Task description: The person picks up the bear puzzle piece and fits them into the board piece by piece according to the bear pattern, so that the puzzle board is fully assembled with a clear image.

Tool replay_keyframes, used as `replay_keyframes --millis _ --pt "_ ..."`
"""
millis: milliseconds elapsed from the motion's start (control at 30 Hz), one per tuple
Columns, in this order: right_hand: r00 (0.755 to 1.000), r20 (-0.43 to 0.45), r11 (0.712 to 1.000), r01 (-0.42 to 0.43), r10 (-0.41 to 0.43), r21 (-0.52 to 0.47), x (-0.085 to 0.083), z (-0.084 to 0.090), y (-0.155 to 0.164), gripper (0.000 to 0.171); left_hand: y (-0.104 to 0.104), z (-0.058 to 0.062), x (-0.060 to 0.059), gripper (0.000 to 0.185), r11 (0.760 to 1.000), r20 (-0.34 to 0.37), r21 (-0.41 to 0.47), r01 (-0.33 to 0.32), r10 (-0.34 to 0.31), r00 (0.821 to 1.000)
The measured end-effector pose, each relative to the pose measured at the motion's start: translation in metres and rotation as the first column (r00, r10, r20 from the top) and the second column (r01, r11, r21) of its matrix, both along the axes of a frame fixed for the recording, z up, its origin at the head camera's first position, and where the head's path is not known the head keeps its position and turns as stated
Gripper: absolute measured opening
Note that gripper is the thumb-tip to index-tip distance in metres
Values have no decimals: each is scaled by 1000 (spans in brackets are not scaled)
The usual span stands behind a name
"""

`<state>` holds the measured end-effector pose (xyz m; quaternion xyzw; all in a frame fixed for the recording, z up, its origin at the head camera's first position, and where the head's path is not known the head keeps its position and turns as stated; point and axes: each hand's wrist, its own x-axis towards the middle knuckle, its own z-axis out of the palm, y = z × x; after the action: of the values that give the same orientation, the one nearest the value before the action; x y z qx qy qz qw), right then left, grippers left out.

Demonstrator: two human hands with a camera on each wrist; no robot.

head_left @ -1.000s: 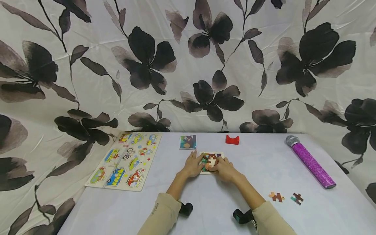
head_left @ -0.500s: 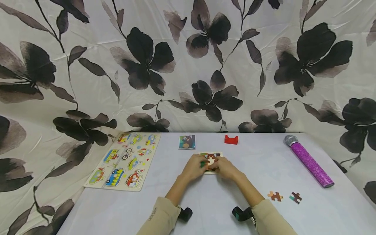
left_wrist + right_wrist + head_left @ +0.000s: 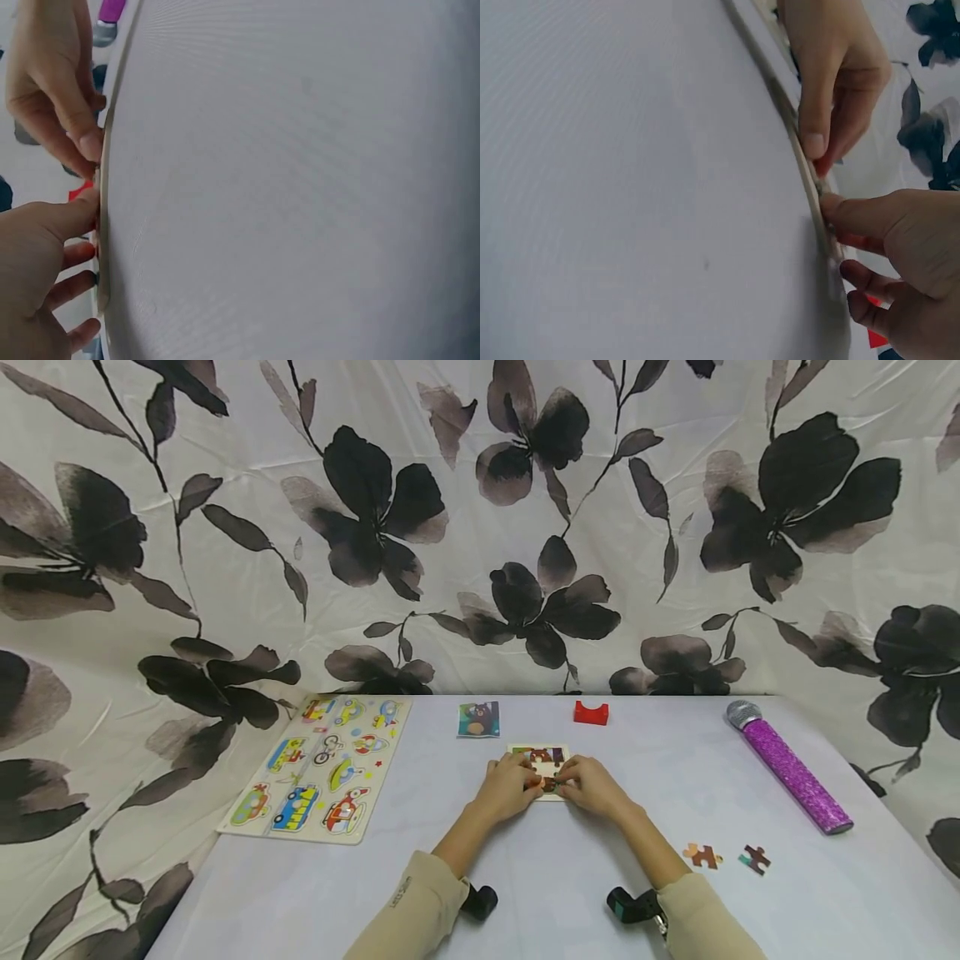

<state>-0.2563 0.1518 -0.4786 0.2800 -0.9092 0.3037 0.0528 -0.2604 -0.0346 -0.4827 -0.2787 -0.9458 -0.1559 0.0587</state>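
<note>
Puzzle tray (image 3: 537, 752), a small square frame with a bear picture partly filled in, lies flat near the middle of the white table (image 3: 525, 877), and both hands meet over its near edge. Going from the left: a wooden vehicle puzzle board (image 3: 322, 768) lies at the table's left edge, and a small bear picture card (image 3: 478, 718) lies just behind the tray. The left hand (image 3: 508, 788) rests on the tray's left side with fingers curled, its thumb pressed against the tray's rim in the left wrist view. The right hand (image 3: 592, 785) mirrors it on the right side, thumb on the rim. Between their fingertips sits what looks like a puzzle piece (image 3: 548, 783), though the view is too small to be sure which hand pinches it. A red block (image 3: 591, 712) stands behind the tray. Two loose puzzle pieces (image 3: 703, 856) lie near the right forearm, well apart from the tray. A purple glitter microphone (image 3: 787, 768) lies at the right edge.
</note>
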Motion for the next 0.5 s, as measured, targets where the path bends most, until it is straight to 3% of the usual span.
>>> replay_keyframes --millis 300,500 --pt "997 -76 1000 -11 9 -17 4 -8 6 14 0 -4 -1 19 997 -121 27 75 -72 990" --pt "996 -86 999 -9 6 -34 4 -11 7 13 3 -1 -3 15 995 -99 -12 98 -99 990"
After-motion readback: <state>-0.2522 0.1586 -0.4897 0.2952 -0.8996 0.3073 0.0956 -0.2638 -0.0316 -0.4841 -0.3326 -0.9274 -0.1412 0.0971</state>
